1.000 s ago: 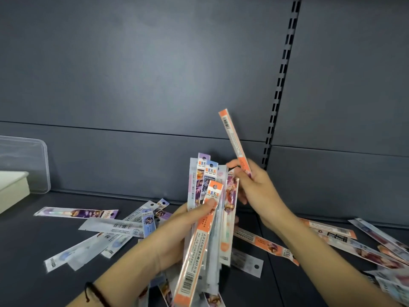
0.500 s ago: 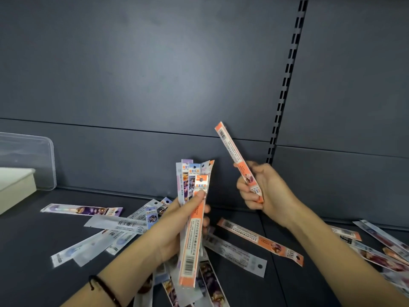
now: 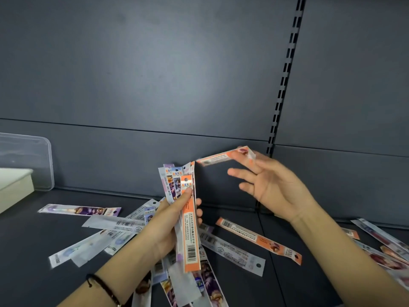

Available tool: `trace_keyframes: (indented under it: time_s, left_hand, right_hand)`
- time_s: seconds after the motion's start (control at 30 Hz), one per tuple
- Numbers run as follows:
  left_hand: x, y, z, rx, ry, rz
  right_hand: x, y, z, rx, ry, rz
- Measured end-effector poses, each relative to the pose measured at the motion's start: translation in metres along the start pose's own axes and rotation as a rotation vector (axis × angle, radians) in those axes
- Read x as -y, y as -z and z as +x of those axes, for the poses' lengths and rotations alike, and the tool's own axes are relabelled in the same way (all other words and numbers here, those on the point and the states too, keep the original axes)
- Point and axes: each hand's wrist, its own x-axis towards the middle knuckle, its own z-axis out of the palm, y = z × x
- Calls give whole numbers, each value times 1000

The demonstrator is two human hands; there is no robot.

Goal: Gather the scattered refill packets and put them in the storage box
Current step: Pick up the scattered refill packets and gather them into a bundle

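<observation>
My left hand [image 3: 168,227] grips an upright bundle of refill packets [image 3: 188,216], an orange one in front, purple and white ones behind. My right hand [image 3: 272,187] is raised to the right of the bundle, palm toward it. It pinches a single orange packet [image 3: 219,157] between thumb and fingertips; the packet lies nearly level and points left at the bundle's top. The other fingers are spread. More packets lie scattered on the dark shelf: a purple one [image 3: 81,210] at left, an orange one [image 3: 256,239] in the middle, several at the far right [image 3: 380,242].
A clear plastic storage box [image 3: 42,162] stands at the far left against the back wall, with a white box [image 3: 15,185] in front of it. The dark back panel carries a slotted upright [image 3: 285,74]. A black cord bracelet [image 3: 104,289] circles my left wrist.
My right hand has turned the single orange packet from upright to nearly level and brought its tip to the top of the bundle. The left hand's bundle stays about where it was.
</observation>
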Motion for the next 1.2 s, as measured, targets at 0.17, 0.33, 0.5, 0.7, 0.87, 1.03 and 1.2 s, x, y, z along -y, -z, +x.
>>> trace_keyframes:
  time_s: [0.17, 0.33, 0.5, 0.7, 0.87, 1.03, 1.2]
  left_hand:
    - [1, 0, 0, -58, 7, -29]
    - [2, 0, 1, -67, -94, 23]
    - [2, -3, -2, -76, -198, 95]
    - [7, -13, -9, 79, -237, 252]
    - [11, -18, -10, 144, -229, 293]
    - [10, -17, -12, 196, -208, 319]
    - [7, -17, -13, 273, -168, 311]
  right_hand:
    - [-4, -6, 3, -135, 97, 44]
    - [0, -9, 2, -214, 49, -27]
    - [-11, -12, 2, -235, -96, -126]
    - [-33, -29, 0, -184, -239, -155]
    - [-35, -38, -4, -266, -198, -444]
    - [-38, -35, -3, -338, 18, -860]
    - [-34, -31, -2, -294, -13, -794]
